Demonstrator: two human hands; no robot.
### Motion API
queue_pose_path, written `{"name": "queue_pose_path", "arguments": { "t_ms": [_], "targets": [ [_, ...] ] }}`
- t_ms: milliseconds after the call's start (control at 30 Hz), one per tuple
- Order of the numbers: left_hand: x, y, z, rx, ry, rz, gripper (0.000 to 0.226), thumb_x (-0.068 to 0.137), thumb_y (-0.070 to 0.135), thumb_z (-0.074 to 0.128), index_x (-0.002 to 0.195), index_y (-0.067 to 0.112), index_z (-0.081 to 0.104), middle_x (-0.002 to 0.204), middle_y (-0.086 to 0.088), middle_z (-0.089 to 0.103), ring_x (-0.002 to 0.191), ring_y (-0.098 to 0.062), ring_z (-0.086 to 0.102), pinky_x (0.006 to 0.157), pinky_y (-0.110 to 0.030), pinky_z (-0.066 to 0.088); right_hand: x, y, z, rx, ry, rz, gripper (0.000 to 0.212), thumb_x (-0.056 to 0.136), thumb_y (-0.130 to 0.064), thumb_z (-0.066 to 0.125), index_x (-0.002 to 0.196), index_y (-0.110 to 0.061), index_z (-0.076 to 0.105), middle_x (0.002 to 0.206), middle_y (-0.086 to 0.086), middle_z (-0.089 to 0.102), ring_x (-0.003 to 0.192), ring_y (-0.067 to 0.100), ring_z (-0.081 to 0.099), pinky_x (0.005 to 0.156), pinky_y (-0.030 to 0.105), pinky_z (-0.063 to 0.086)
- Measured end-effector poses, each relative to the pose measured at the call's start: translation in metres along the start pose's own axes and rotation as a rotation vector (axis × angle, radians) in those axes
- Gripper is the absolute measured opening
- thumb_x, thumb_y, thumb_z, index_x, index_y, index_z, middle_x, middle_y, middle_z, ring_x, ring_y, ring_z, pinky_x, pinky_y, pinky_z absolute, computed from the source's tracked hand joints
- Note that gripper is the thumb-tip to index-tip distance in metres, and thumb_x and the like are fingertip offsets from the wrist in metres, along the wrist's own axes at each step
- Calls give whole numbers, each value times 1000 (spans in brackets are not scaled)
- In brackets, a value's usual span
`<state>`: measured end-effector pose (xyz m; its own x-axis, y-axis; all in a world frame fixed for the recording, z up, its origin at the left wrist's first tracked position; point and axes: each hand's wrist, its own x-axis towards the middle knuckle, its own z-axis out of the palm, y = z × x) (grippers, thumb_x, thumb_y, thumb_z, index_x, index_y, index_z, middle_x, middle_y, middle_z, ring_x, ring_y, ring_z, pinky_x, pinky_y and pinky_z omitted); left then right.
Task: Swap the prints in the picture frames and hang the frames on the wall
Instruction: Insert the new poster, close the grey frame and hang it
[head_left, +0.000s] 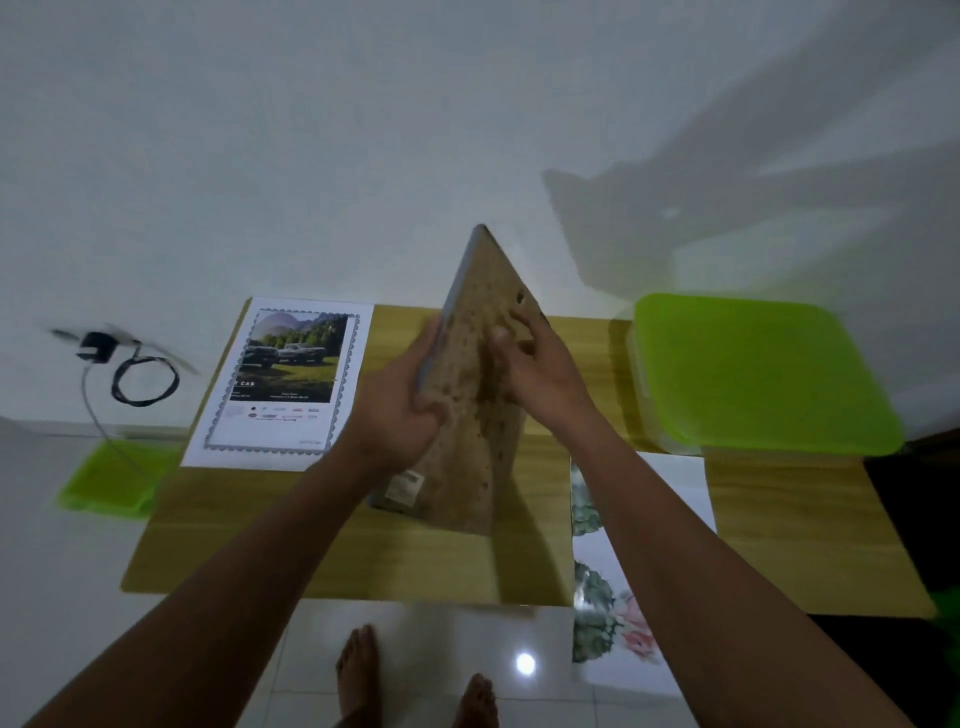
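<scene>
A picture frame (470, 447) stands steeply tilted above the low wooden table (322, 530), its brown speckled back board facing me. My left hand (402, 410) grips its left edge. My right hand (530, 364) lies on the back board with fingers curled near a small hole. A car print (285, 379) lies flat at the table's back left. A cactus and flower print (618, 597) lies at the front right, partly under my right forearm and hanging over the table's edge.
A box with a green lid (753, 369) sits at the table's back right. A green tray (111, 480) lies on the floor at the left, near a black charger with a coiled cable (140, 376). White wall behind; my bare feet (415, 680) on the tiled floor.
</scene>
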<state>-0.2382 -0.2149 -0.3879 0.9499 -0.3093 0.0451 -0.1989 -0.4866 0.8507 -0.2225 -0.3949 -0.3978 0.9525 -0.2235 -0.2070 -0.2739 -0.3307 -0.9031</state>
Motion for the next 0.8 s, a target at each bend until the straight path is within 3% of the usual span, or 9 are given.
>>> {"name": "queue_pose_path", "arguments": {
  "t_ms": [67,133,233,333,433,533,633,733,800],
  "targets": [
    [-7,11,5,54,30,56,86,85,7,65,153,35,19,130,2,60,101,-11,65,78,-23,55,-4,-27,0,35,-11,-31,79,79,-72,56,148,-41,34,149,-9,45,129,18,52,100,47,51],
    [-12,20,9,25,44,39,80,84,6,63,147,37,26,113,0,68,82,-10,69,64,-32,59,-13,-45,-2,21,-2,-42,92,76,-73,62,152,-38,26,154,-9,39,132,19,49,99,46,52],
    [-21,33,10,-2,64,49,70,83,3,62,139,33,34,98,4,69,64,-7,66,46,-24,51,-24,-58,-8,-10,46,-65,99,72,-68,69,153,-35,23,151,-5,44,127,22,54,92,45,57],
    [-29,42,9,-10,52,66,76,81,1,63,143,36,36,109,11,65,80,2,62,60,-18,54,-33,-67,-14,-71,75,-117,91,82,-46,68,155,-35,15,144,1,50,115,25,59,83,45,59],
    [-36,49,13,-60,17,92,86,79,-2,63,146,42,30,122,22,55,106,7,54,80,-14,53,-44,-75,-20,-145,92,-199,91,90,-30,60,156,-40,-2,123,6,62,87,23,66,71,42,61],
    [-41,55,18,-48,22,147,91,75,4,64,142,51,27,120,25,58,106,-2,61,88,-23,55,-52,-80,-23,-119,125,-173,92,91,-27,55,155,-40,-10,90,9,66,68,23,64,59,39,58],
    [-45,61,22,78,61,200,82,72,24,72,143,43,37,113,13,68,99,-3,64,80,-33,58,-55,-84,-28,-131,198,-184,95,94,-20,54,153,-41,-17,76,7,63,54,19,58,44,27,42],
    [-48,63,26,84,41,208,77,74,49,75,143,39,42,115,16,67,101,0,62,77,-27,57,-57,-88,-37,-132,229,-229,89,97,-14,51,155,-41,-11,84,-5,57,54,14,53,44,26,38],
    [-45,62,21,43,63,175,63,81,53,68,139,35,50,118,14,68,102,3,61,82,-17,53,-57,-88,-45,-90,230,-259,82,99,-18,50,156,-40,-4,106,-8,59,74,15,58,62,30,49]
  ]
}}
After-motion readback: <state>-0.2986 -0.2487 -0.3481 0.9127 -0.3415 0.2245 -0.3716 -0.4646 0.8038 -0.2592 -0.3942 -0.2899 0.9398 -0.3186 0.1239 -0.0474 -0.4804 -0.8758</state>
